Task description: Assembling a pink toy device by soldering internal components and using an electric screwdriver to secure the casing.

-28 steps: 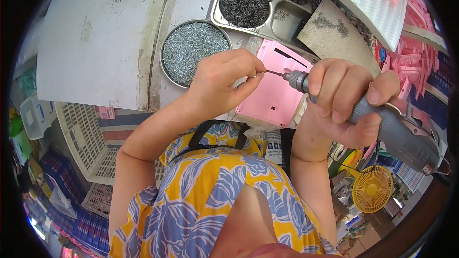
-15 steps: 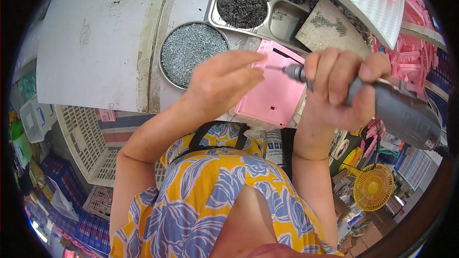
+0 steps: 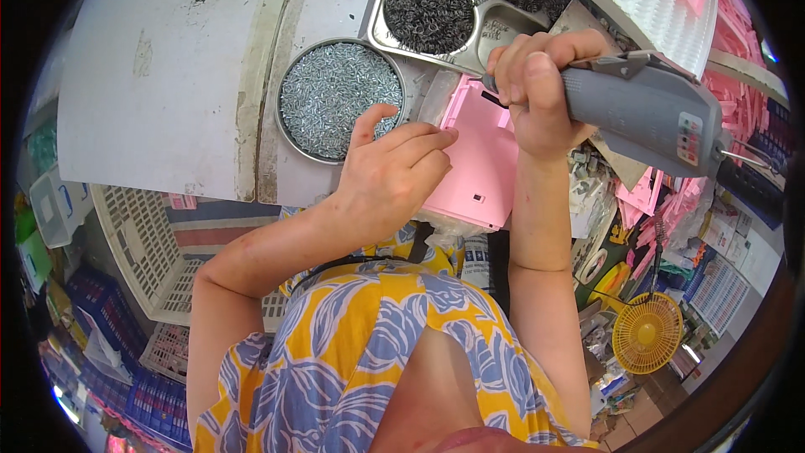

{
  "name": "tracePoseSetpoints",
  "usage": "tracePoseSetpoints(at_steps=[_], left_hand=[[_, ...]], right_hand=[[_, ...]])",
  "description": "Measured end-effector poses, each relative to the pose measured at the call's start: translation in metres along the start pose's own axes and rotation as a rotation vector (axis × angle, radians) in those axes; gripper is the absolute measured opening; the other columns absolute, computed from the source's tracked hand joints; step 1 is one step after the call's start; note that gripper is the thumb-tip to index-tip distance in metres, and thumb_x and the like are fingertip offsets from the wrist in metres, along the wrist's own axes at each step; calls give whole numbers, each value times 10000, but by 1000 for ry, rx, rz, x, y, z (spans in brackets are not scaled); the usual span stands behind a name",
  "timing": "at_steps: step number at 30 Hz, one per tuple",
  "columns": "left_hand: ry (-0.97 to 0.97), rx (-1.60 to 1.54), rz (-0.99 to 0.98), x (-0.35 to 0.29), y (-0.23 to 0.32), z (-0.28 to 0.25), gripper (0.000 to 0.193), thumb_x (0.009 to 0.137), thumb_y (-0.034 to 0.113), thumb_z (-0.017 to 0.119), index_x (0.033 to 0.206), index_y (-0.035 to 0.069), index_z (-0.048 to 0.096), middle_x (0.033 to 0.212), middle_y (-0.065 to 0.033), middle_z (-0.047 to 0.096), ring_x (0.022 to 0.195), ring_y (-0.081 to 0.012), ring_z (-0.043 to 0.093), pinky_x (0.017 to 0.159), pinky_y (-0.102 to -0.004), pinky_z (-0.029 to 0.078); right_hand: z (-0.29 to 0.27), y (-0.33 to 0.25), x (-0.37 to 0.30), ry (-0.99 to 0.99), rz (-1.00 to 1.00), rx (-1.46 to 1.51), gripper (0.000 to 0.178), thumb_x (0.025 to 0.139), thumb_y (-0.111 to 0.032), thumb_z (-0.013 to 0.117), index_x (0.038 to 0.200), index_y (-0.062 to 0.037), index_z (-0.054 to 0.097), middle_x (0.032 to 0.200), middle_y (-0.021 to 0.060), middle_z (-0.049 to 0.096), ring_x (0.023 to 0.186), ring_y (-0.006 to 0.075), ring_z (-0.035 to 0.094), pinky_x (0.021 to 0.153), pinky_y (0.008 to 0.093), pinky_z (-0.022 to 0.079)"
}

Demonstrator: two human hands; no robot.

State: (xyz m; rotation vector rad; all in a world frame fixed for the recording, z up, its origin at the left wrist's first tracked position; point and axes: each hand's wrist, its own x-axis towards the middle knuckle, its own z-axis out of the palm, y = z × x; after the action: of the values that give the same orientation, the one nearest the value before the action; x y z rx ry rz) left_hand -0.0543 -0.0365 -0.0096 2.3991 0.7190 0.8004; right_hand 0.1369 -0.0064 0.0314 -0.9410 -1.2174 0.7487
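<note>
Since the earlier frames, we see in the head view that the right hand (image 3: pixel 545 88) has risen up and left, carrying the thick grey cylindrical power screwdriver (image 3: pixel 641 109) with it, and the left hand (image 3: pixel 390 172) has drawn apart from the bit.

We hold the screwdriver in a full right-hand grip, fingers wrapped around its front end, its body slanting toward the right of the frame. The nose points left over the upper edge of the pink flat plastic panel (image 3: pixel 478 172), which lies right of centre; we cannot tell whether the bit touches it. Our right forearm rises almost straight from the lower right.

Our left forearm slants up from the lower left, elbow bent outward. The left fingers are loosely curled, one crooked toward the small silvery metal screws (image 3: pixel 323 88) in the round steel tray (image 3: pixel 279 109), the others reaching the panel's left side. We cannot tell whether they pinch anything.

At the top sits a rectangular steel tray (image 3: pixel 501 18) with black coiled wire springs (image 3: pixel 428 17).
</note>
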Motion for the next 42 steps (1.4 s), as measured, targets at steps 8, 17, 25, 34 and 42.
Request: tracePoseSetpoints(at_steps=[8, 17, 25, 34, 42], left_hand=[[51, -51, -45, 3, 0, 1, 132, 783, 109, 780, 872, 124, 685, 1090, 1, 742, 999, -172, 669, 1020, -458, 353], [131, -224, -156, 12, -16, 1, 214, 783, 84, 787, 991, 131, 769, 945, -10, 750, 925, -187, 685, 1000, -428, 363], [203, -105, -39, 13, -17, 8, 137, 753, 157, 817, 855, 155, 725, 877, 27, 708, 884, -164, 654, 1024, -483, 332], [-44, 340, -267, 7, -50, -45, 112, 801, 194, 774, 889, 138, 733, 954, -1, 625, 1030, -221, 562, 1025, -503, 312], [25, 387, -283, 11, -69, -34, 167, 843, 273, 751, 782, 127, 700, 924, 4, 621, 976, -226, 566, 958, -498, 333]], right_hand=[[-9, 2, 2, -105, -29, -89, 164, 965, -116, 604, 990, -90, 444, 625, 25, 483, 520, 116, 427, 509, 300, 385], [6, -61, -15, -231, 42, 479, 357, 895, -229, 798, 1007, -88, 490, 642, 31, 539, 547, 142, 469, 546, 315, 417], [13, -66, -25, -183, 114, 217, 303, 968, -309, 683, 1029, -142, 439, 614, -17, 501, 492, 127, 472, 560, 324, 458], [8, -26, -26, -209, 116, -81, 279, 943, -169, 689, 948, -83, 424, 604, 24, 484, 487, 111, 425, 507, 307, 425], [11, -16, -30, -211, 107, -65, 291, 925, -118, 710, 927, -71, 423, 620, 43, 493, 470, 99, 401, 446, 274, 370]])
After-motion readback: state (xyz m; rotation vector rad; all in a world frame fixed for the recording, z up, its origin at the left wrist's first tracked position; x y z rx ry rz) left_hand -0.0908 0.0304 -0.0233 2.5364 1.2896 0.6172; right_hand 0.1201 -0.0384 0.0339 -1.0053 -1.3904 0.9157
